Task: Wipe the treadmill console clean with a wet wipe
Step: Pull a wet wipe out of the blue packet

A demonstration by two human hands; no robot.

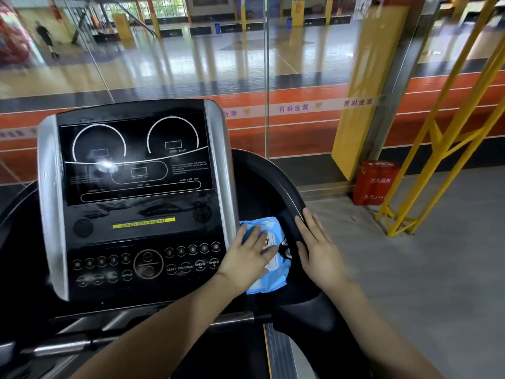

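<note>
Treadmill console (134, 203) stands ahead, dark screen and button rows facing the wearer; blue wet wipe pack (269, 280) lies in the side tray just right of the console, against the black handrail (289, 212); left hand (250, 255) rests flat on the pack, fingers spread, not gripping; right hand (318, 250) lies open, fingers extended along the handrail; hands near each other, apart.

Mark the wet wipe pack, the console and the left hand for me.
wet wipe pack (273, 283): head view, lower blue corner.
console (136, 160): head view, dark display panel.
left hand (246, 258): head view, back of the hand, flat on the pack.
</note>
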